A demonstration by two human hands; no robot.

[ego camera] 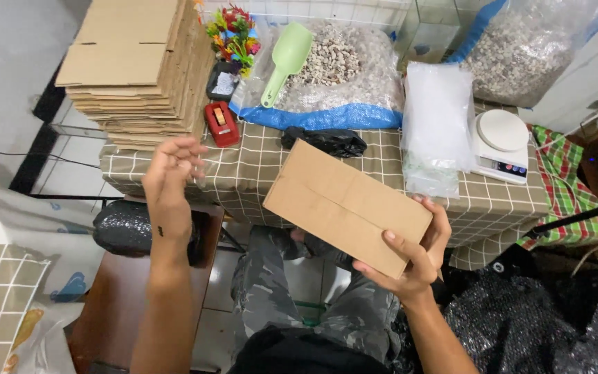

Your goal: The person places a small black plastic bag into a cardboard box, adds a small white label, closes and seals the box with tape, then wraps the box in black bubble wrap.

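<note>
right hand (413, 260) clamps brown box (346, 206) by its lower corner, above the lap, off the table's (243, 173) front edge | left hand (171, 173) empty, fingers spread | flat cartons (136, 69) stacked at left corner | box's inside hidden

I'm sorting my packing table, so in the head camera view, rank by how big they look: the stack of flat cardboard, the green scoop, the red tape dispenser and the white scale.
1. Stack of flat cardboard
2. White scale
3. Green scoop
4. Red tape dispenser
The scale and scoop look close; the scoop is longer but thinner.
</note>
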